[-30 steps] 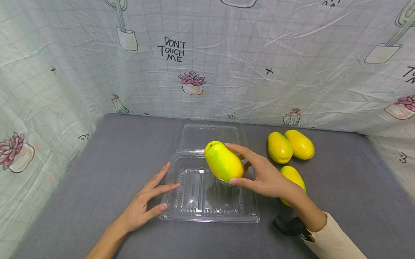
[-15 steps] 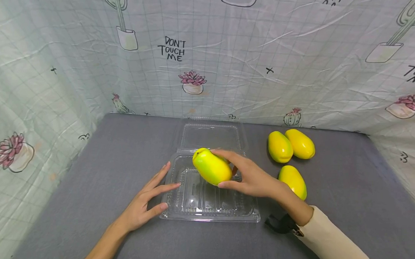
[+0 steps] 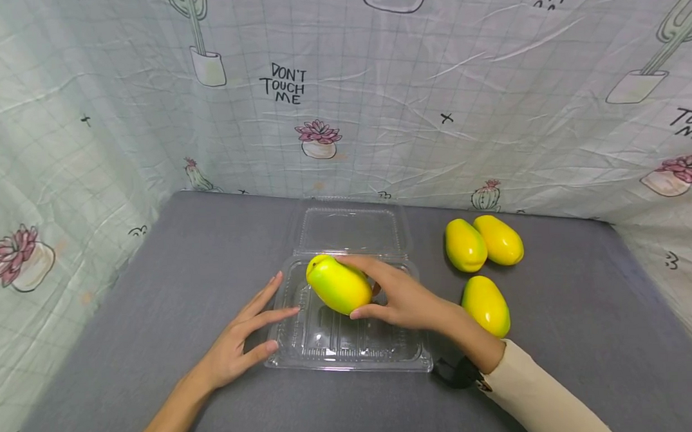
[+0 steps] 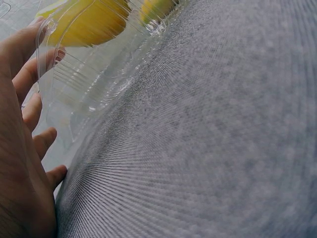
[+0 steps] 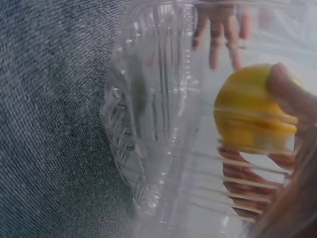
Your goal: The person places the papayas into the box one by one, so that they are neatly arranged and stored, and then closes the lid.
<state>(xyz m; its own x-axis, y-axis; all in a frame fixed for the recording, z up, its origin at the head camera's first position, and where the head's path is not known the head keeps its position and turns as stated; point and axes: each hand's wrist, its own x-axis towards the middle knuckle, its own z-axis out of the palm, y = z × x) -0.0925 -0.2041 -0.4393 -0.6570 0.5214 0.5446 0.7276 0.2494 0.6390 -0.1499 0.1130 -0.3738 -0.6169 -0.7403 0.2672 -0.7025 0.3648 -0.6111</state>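
Observation:
My right hand [image 3: 404, 297] grips a yellow-green mango [image 3: 336, 285] between thumb and fingers, over the left-middle part of a clear plastic clamshell box [image 3: 352, 365]. Whether the mango touches the box floor cannot be told. The box lies with its lid [image 3: 352, 225] folded back, away from me. At the box's left rim rests my left hand [image 3: 235, 343], fingers spread and fairly straight, fingertips on the edge. Through the clear wall, the right wrist view shows the same mango [image 5: 247, 106] held by the thumb and fingers.
Three more mangoes lie right of the box: a near one [image 3: 486, 306] beside the right forearm, and two at the back, one [image 3: 466, 245] touching the other [image 3: 500, 240]. A patterned curtain [image 3: 376, 111] stands behind the grey tabletop [image 3: 219, 241].
My right hand has carried the mango left and slightly toward me, lower over the box. The near mango at right is less covered by the forearm. The left hand stays in place.

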